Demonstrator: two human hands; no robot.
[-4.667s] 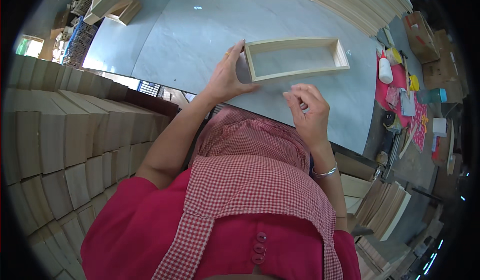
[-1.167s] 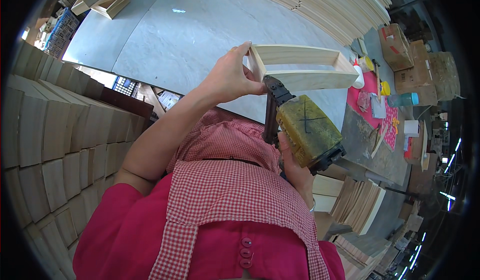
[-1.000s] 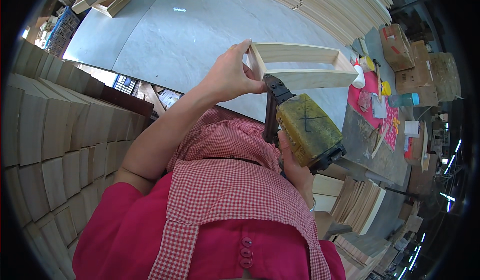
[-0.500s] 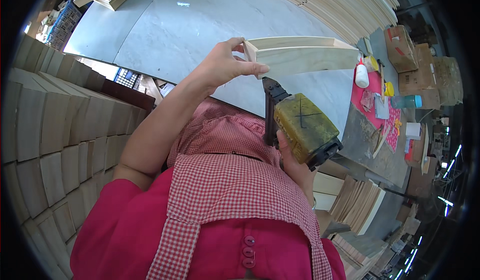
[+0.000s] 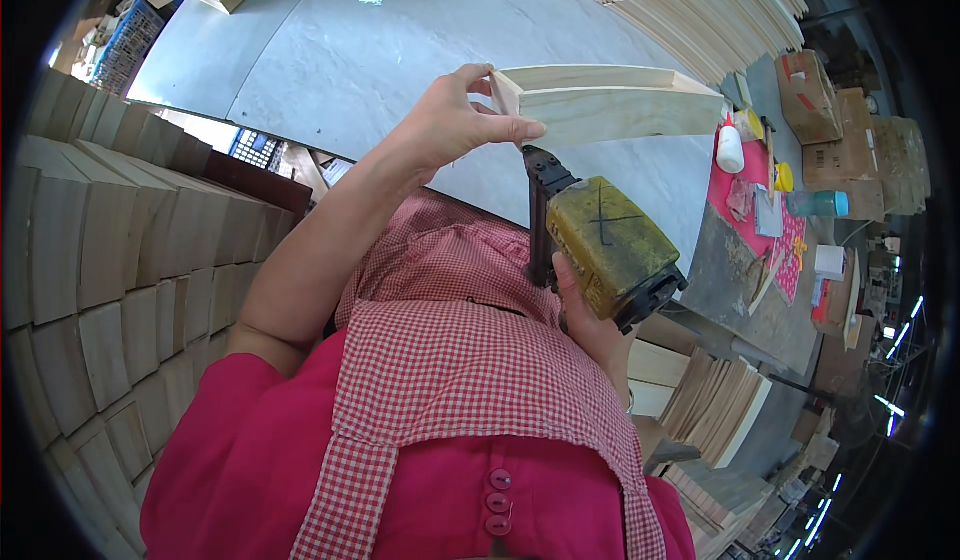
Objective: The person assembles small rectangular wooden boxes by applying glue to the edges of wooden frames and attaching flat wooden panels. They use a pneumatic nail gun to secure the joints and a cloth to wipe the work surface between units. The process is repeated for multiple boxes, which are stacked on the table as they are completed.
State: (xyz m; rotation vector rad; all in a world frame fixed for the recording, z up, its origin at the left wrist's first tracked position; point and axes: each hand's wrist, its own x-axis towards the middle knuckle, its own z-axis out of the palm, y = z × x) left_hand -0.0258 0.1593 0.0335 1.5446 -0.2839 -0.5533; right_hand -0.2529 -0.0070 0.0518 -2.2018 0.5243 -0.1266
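Observation:
My left hand (image 5: 462, 120) pinches the near-left corner of a long, shallow wooden frame (image 5: 625, 115), thumb in front and fingers behind the end piece. The frame is pale bare wood and stretches off to the right, tilted above the table. In my right hand (image 5: 592, 328) is a nail gun (image 5: 612, 248) with a worn yellow body, a dark cross drawn on it and a black nose. That nose points up to the frame's corner, just below my left thumb; whether it touches the wood I cannot tell. Most of my right-hand fingers are hidden behind the gun.
A marbled grey table (image 5: 330, 70) lies beneath the frame. Long wooden strips (image 5: 690, 10) are stacked at the back right. A white glue bottle (image 5: 730, 150) and a blue-capped jar (image 5: 820, 204) stand at the right, near cardboard boxes (image 5: 840, 145). Stacked wooden blocks (image 5: 110, 250) rise at my left.
The frame's right end has shifted slightly up and to the right. The nail gun's nose has come a little higher, closer to the frame's corner. Both hands keep their holds.

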